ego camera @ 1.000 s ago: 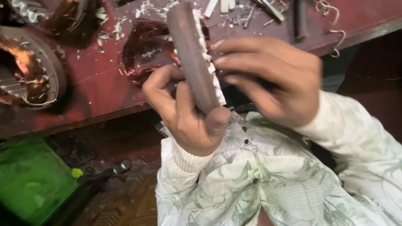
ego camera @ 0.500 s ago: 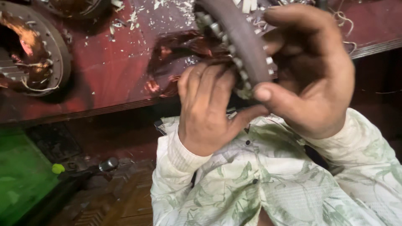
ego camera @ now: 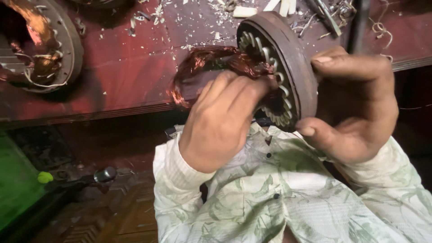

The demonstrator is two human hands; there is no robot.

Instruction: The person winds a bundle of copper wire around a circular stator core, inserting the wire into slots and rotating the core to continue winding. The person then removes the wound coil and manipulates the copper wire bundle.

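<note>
Right hand (ego camera: 355,105) grips the stator ring (ego camera: 288,58) edge-on; left hand (ego camera: 225,119) pinches its copper winding (ego camera: 202,63)

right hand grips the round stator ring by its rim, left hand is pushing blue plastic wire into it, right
Not quite. In the head view the wire is bare copper, reddish-orange, not blue plastic. The rest holds: the right hand grips the stator ring by its rim, and the left hand works the coil into it.

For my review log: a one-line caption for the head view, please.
Right hand grips a round motor stator while left hand works copper wire coil above a red workbench.
</note>
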